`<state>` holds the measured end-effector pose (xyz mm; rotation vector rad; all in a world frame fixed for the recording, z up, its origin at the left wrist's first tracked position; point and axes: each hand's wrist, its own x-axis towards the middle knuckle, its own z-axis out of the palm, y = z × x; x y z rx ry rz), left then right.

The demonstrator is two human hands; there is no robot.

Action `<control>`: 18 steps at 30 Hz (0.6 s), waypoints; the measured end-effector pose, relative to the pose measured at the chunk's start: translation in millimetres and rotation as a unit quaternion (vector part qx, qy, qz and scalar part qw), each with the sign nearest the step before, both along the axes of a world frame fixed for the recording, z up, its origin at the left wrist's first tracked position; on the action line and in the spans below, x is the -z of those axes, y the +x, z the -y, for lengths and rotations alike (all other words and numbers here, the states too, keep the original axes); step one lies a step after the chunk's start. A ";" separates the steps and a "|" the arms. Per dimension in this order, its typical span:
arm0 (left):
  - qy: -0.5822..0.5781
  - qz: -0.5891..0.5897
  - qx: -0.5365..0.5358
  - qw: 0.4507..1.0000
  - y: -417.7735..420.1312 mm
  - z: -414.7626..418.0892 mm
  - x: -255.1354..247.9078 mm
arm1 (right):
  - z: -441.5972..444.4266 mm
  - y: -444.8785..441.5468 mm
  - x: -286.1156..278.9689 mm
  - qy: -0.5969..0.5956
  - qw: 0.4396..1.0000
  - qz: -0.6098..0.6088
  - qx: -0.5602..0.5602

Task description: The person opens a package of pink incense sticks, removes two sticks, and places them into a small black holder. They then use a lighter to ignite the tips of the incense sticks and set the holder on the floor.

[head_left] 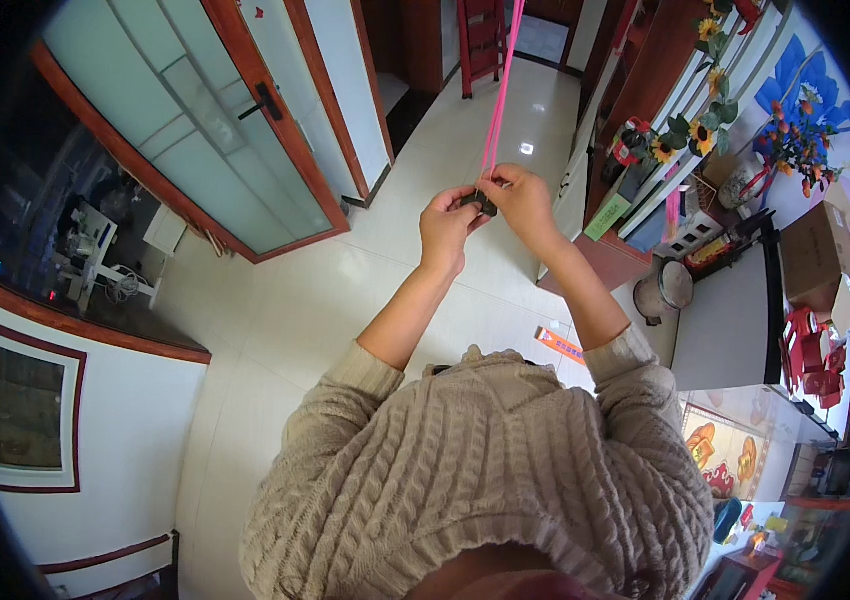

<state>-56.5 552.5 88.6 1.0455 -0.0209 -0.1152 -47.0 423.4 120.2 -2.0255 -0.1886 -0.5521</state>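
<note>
Both my hands meet in front of me at the lower end of taut pink cords (498, 112), which run up past the top of the view. My left hand (446, 229) grips a small dark object (483, 204); its exact kind is too small to tell. Pinched by the cords' lower end, my right hand (522, 199) has thumb and forefinger closed just above that dark piece. The fingers partly hide where the cords and the dark object meet.
A frosted glass door (199, 112) with a wooden frame stands at the left. Farther ahead is a red folding ladder (482, 45). An orange packet (560, 345) lies on the tiled floor (305, 300). Shelves, a lidded bin (661, 291) and a cardboard box (819, 251) line the right.
</note>
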 end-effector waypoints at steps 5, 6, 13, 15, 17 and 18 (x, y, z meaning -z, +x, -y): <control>-0.009 0.002 0.013 1.000 -2.2 -0.3 2.3 | 4.5 -2.9 -6.4 0.043 0.997 -0.057 -0.037; -0.013 0.006 0.016 1.000 -0.7 1.8 1.2 | 6.7 -2.8 -7.6 0.041 0.996 -0.067 -0.035; -0.019 0.025 0.039 0.999 -9.2 5.3 -6.2 | 19.4 -2.3 0.2 0.104 0.990 -0.074 -0.055; -0.006 0.046 0.047 0.998 -9.5 6.8 -8.8 | 22.4 -1.8 0.0 0.118 0.989 -0.065 -0.053; 0.022 0.077 0.047 0.996 -7.0 7.7 -6.5 | 23.8 -2.6 -4.9 0.120 0.989 -0.054 -0.063; 0.029 0.084 0.043 0.995 -6.9 7.8 -7.1 | 24.3 -3.7 -7.6 0.121 0.989 -0.048 -0.067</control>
